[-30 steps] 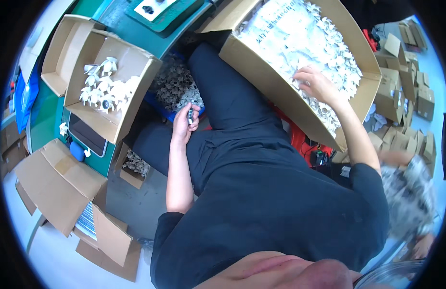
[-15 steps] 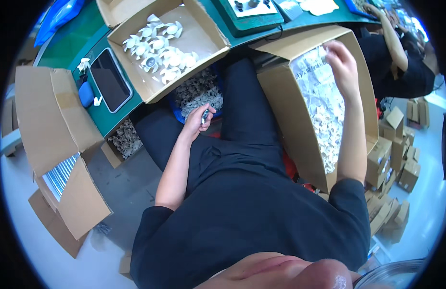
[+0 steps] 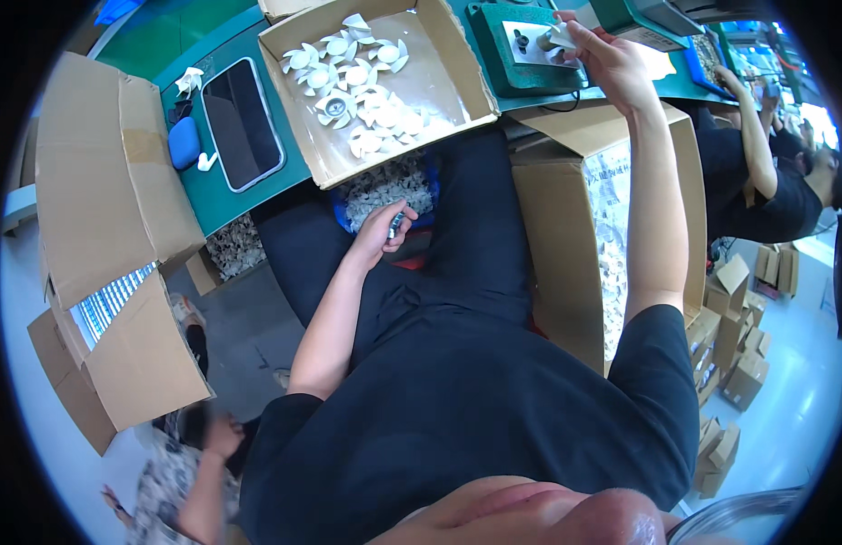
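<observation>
White fan pc (image 3: 562, 38), R grip (image 3: 612, 65), now @ fixture (image 3: 495, 65)

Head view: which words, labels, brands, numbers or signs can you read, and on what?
None reads clearly.
Whitish crinkled plastic bag in the brown cardboard box: dark print, too small and blurred.
Pale strip on the dark green boxy machine beyond the right hand: too small.

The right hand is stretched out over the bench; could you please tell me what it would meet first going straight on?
The right hand would most likely meet the green device with the white top plate, right at its fingertips; depth is unclear from one view.
</observation>
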Motion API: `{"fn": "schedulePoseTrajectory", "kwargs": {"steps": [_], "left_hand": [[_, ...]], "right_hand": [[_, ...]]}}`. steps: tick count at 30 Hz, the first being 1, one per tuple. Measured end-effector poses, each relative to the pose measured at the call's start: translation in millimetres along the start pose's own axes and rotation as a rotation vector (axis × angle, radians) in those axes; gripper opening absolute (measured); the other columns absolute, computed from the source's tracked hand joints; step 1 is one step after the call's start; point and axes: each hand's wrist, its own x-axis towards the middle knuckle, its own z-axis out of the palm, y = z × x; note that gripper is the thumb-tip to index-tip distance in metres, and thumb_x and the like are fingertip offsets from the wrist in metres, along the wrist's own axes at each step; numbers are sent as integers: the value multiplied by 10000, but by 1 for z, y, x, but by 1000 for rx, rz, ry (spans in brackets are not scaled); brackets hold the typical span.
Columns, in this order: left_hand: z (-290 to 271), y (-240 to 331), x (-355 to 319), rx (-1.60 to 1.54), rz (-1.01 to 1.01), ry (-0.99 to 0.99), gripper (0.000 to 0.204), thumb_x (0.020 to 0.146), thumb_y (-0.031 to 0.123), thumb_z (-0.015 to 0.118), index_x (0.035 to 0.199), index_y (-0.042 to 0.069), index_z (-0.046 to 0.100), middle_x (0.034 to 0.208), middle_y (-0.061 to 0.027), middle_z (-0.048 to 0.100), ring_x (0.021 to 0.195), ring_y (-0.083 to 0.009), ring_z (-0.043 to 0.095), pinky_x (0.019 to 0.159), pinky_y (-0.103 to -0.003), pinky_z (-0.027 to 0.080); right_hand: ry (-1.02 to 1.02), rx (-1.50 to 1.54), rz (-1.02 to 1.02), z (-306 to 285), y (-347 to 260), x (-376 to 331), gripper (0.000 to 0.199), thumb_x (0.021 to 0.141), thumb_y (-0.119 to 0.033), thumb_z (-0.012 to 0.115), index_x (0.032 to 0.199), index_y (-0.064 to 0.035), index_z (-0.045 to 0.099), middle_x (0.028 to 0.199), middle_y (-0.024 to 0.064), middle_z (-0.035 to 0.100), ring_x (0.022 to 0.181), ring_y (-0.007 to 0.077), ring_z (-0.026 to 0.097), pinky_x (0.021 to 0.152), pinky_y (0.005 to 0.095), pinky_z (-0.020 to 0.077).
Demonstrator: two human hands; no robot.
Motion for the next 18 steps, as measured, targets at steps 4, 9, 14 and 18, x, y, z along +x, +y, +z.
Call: {"fn": "schedulePoseTrajectory", "kwargs": {"steps": [4,9,14,18], "left_hand": [[2,-1,4,15,-17,-10,351,1090,346,496,1015,24,615,750,14,544,465,-53,386,404,-201,252],[8,3,8,48,-22,4,349,1091,345,491,1013,29,616,748,15,541,465,-54,381,404,-206,247],[6,-1,-4,21,-8,35,351,1090,352,490,1016,33,618,750,15,541,475,-54,394,404,-211,252],[13,4,10,16,-17,5,353,1089,359,491,1018,37,617,756,17,541,484,-57,406,403,-217,261]], "right_hand": [[237,-303,156,-1,-7,-4,251,1019,-202,677,1113,16,758,1179,87,730,968,166,663,858,318,530],[118,-117,28,33,-40,-9,328,851,-243,825,1025,22,746,824,151,701,709,192,665,660,330,508],[147,-810,33,16,-23,6,232,901,-205,761,987,11,768,875,115,723,753,171,664,694,326,510],[198,-1155,-259,-107,79,56,225,1003,-165,599,1013,-28,777,1045,98,756,842,183,683,801,320,528]]}}
